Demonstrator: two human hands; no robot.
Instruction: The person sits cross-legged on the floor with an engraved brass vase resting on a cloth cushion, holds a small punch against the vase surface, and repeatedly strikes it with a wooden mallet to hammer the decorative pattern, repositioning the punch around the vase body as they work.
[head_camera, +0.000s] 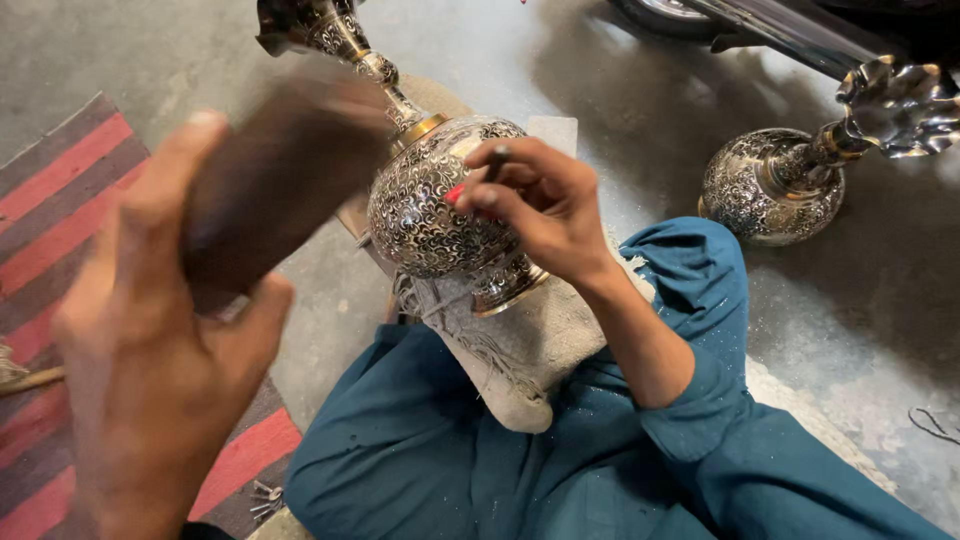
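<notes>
While the left hand (150, 340) grips a mallet (275, 185), the right hand (540, 205) pinches a chisel (492, 165) against the engraved vase (440, 205).

Two engraved metal vases (440, 200) (775, 185) are in view. There is one wooden mallet (275, 185), one small chisel (495, 165) and one striped rug (60, 200).

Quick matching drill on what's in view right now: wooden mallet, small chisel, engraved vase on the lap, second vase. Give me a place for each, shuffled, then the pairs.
1. wooden mallet
2. small chisel
3. engraved vase
4. second vase

A. lying on the floor at right
B. raised in the left hand
C. resting on a grey cloth over the lap
D. pinched in the right hand, tip at the vase

Pairs: 1-B, 2-D, 3-C, 4-A
</notes>
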